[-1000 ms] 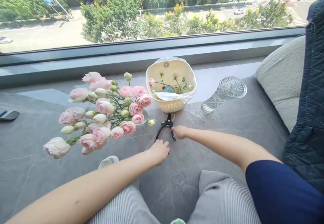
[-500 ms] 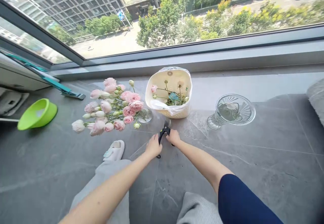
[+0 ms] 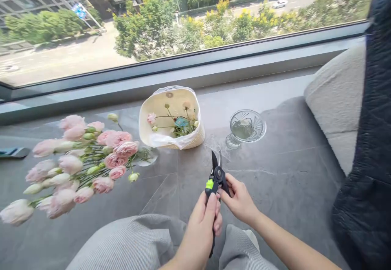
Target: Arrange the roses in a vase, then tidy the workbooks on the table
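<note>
Black pruning shears (image 3: 218, 174) with a lime-green catch are held between both hands, their blades apart and pointing away from me. My left hand (image 3: 205, 217) is wrapped round the left handle. The fingers of my right hand (image 3: 238, 198) close on the other handle near the pivot. Beyond the shears stands a cream basket (image 3: 195, 136) lined with a white plastic bag; a few cut flowers, leaves and a blue scrap lie in it. To the left, a bunch of pink and white flowers (image 3: 88, 160) spreads from a clear glass vase (image 3: 146, 156).
Right of the basket is a footed glass bowl (image 3: 248, 126) that seems to hold water. A pale plush piece (image 3: 334, 95) and a dark quilted cloth (image 3: 363, 152) fill the right side. The window sill (image 3: 214, 72) runs behind everything. A teal-and-grey tool end (image 3: 14, 152) shows at far left.
The shears have come nearer to me, and their open blades now show clearly. My view has turned right, bringing the dark cloth in and leaving the green basin out.
</note>
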Demonstrator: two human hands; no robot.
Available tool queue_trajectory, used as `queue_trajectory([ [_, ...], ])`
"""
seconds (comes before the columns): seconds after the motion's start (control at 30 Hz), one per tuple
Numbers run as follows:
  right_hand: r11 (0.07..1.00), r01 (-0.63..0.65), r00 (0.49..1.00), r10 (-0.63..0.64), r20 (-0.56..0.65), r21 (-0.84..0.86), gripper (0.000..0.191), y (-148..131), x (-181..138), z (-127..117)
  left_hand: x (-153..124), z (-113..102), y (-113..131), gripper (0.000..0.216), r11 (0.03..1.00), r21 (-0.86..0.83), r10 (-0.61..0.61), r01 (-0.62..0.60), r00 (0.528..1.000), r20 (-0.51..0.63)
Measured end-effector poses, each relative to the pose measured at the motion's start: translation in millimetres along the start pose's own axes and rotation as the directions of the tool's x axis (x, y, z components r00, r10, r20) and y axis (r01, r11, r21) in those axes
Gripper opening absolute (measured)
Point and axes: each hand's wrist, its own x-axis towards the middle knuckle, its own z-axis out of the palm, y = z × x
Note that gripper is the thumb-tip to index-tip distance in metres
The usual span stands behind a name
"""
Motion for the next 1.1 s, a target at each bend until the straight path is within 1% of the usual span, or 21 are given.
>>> queue_trajectory([
  [0.03, 0.999, -0.031, 0.999, 0.03, -0.018, -0.027, 0.007, -12, -6, -7, -4, 4, 6, 0.066, 0.999, -0.023, -0.023, 0.024, 0.998, 0.05],
  [0.1, 0.993, -0.089, 0.995, 0.086, -0.043, -0.083, 0.017, -33, -13, -22, -8, 6, 16, 0.065, 0.997, -0.035, -0.064, 0.067, 0.995, 0.081],
  [0.13, 0.988, -0.112, 0.99, 0.103, -0.094, -0.102, 0.023, -43, -13, -31, -10, 6, 20, 0.064, 0.996, -0.045, -0.076, 0.079, 0.995, 0.068],
  [0.17, 0.985, -0.131, 0.977, 0.11, -0.181, -0.112, 0.028, -52, -12, -40, -12, 6, 22, 0.065, 0.995, -0.062, -0.081, 0.084, 0.996, 0.044],
  [0.2, 0.983, -0.142, 0.949, 0.101, -0.298, -0.119, 0.031, -60, -8, -49, -16, 6, 22, 0.065, 0.993, -0.082, -0.085, 0.086, 0.996, 0.021],
  [0.27, 0.976, -0.146, 0.84, 0.037, -0.542, -0.16, 0.031, -75, 3, -64, -26, 7, 20, 0.068, 0.987, -0.118, -0.109, 0.108, 0.994, 0.0],
  [0.3, 0.97, -0.146, 0.786, -0.006, -0.618, -0.195, 0.03, -81, 10, -69, -32, 8, 17, 0.068, 0.983, -0.134, -0.13, 0.128, 0.992, -0.005],
  [0.37, 0.959, -0.159, 0.696, -0.06, -0.716, -0.235, 0.03, -88, 26, -74, -43, 10, 11, 0.069, 0.971, -0.167, -0.177, 0.173, 0.984, -0.011],
  [0.4, 0.958, -0.194, 0.654, -0.035, -0.756, -0.212, 0.033, -89, 34, -76, -48, 12, 7, 0.069, 0.965, -0.184, -0.194, 0.188, 0.981, -0.018],
  [0.43, 0.958, -0.248, 0.62, 0.04, -0.783, -0.147, 0.037, -89, 43, -76, -53, 13, 4, 0.069, 0.961, -0.2, -0.203, 0.193, 0.979, -0.03],
  [0.47, 0.95, -0.309, 0.6, 0.151, -0.785, -0.053, 0.04, -87, 52, -77, -57, 13, 0, 0.068, 0.959, -0.214, -0.202, 0.188, 0.978, -0.043],
  [0.5, 0.928, -0.369, 0.593, 0.272, -0.758, 0.044, 0.041, -83, 61, -78, -60, 13, -4, 0.067, 0.958, -0.226, -0.193, 0.176, 0.98, -0.055],
  [0.53, 0.9, -0.418, 0.601, 0.377, -0.705, 0.125, 0.038, -79, 69, -79, -62, 13, -7, 0.066, 0.958, -0.238, -0.182, 0.163, 0.981, -0.062],
  [0.57, 0.876, -0.448, 0.618, 0.446, -0.648, 0.176, 0.034, -74, 77, -81, -64, 12, -11, 0.065, 0.957, -0.249, -0.17, 0.15, 0.983, -0.062],
  [0.6, 0.865, -0.46, 0.638, 0.48, -0.602, 0.202, 0.03, -70, 83, -83, -66, 10, -16, 0.064, 0.955, -0.261, -0.159, 0.14, 0.986, -0.052],
  [0.67, 0.866, -0.457, 0.671, 0.485, -0.561, 0.203, 0.027, -61, 93, -87, -68, 6, -25, 0.062, 0.95, -0.284, -0.139, 0.13, 0.99, -0.012],
  [0.8, 0.857, -0.474, 0.684, 0.503, -0.529, 0.202, 0.043, -55, 90, -88, -77, -5, -41, 0.064, 0.931, -0.327, -0.155, 0.163, 0.987, 0.05],
  [0.87, 0.852, -0.481, 0.687, 0.513, -0.514, 0.208, 0.047, -59, 75, -85, -89, -13, -42, 0.064, 0.923, -0.344, -0.167, 0.176, 0.984, 0.055],
  [0.93, 0.851, -0.478, 0.698, 0.52, -0.493, 0.22, 0.049, -67, 49, -81, -106, -20, -37, 0.063, 0.924, -0.337, -0.169, 0.183, 0.983, 0.069],
  [1.03, 0.847, -0.465, 0.714, 0.531, -0.457, 0.257, 0.05, -90, -7, -77, -139, -25, -17, 0.061, 0.944, -0.272, -0.167, 0.188, 0.981, 0.102],
  [1.1, 0.842, -0.456, 0.723, 0.539, -0.432, 0.287, 0.05, -112, -49, -76, -160, -23, 1, 0.058, 0.96, -0.209, -0.16, 0.185, 0.979, 0.129],
])
